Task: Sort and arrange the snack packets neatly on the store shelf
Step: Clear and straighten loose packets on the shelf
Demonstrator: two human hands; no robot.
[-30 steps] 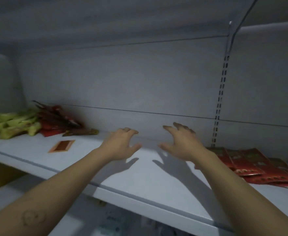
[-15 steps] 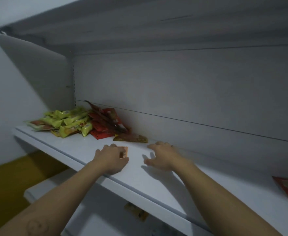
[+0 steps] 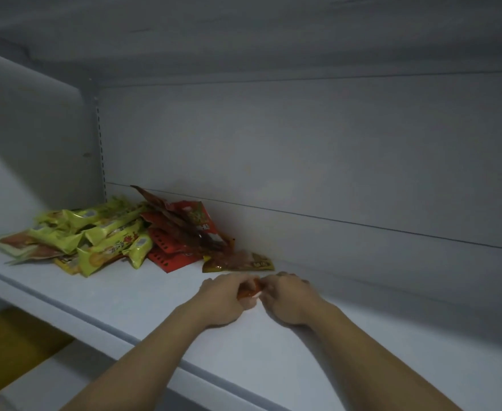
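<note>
Head view: left hand (image 3: 223,299), right hand (image 3: 289,301) seemingly pinch 1 packet (image 3: 247,292) on shelf (image 3: 154,295).

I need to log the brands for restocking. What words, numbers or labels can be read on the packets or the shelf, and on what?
Nothing here can be read.
Yellow-green packets: red print, too blurred.
Red packets: pale print, too blurred.
Brown packet by the back wall: yellow label, too blurred.
Small orange packet, pinched between left hand and right hand: mostly hidden.
Shelf: no sign shows.
</note>
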